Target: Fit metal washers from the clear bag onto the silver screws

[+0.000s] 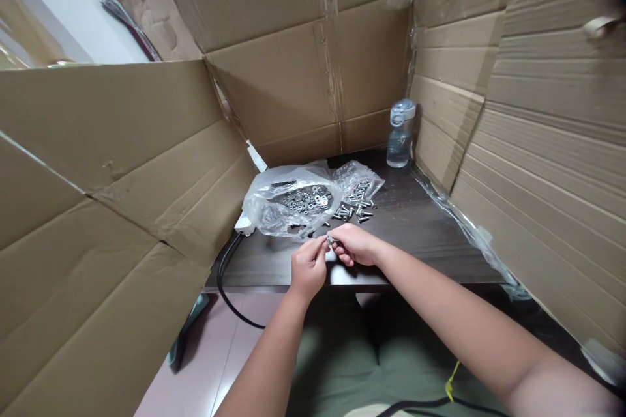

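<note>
Close together above the near part of the dark table, my left hand (308, 266) and my right hand (355, 245) both have their fingers closed in a pinch. A small silvery bolt (330, 240) is held between their fingertips. Something ring-like sits on it, but whether that is a nut or a washer I cannot tell. Just beyond my hands lies an open clear plastic bag (264, 199) with many washers (306, 199) in it. Right of it are loose bolts (362, 214), spilling from a smaller clear bag (359, 172).
Cardboard walls (293, 91) enclose the dark table (415, 228) at the back and both sides. A water bottle (400, 137) stands in the far right corner. At the left, a white power strip (244, 224) has a black cable (222, 287) hanging over the front edge.
</note>
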Demonstrator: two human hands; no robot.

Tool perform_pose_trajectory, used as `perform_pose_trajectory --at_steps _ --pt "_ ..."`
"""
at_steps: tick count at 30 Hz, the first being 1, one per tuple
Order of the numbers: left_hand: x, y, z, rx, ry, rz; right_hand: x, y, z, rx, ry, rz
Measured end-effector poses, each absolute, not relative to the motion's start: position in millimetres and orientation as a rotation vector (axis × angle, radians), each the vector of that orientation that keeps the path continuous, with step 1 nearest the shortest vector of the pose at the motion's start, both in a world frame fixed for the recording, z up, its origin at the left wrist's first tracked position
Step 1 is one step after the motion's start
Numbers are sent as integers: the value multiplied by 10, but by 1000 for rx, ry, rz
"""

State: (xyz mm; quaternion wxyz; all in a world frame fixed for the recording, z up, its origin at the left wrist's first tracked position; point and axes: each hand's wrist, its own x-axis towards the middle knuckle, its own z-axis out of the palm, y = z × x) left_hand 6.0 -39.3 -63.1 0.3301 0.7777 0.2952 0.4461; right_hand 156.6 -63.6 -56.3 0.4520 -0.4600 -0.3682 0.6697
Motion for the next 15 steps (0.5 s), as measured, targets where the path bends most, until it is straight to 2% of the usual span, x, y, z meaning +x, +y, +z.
perform_pose_trajectory --at_steps 9,15 --pt "89 -329 -665 1950 824 1037 1460 -584 -615 -1324 -958 1376" --pt "163 -102 -696 1946 1050 1071 1543 -546 -656 -1492 -940 1163"
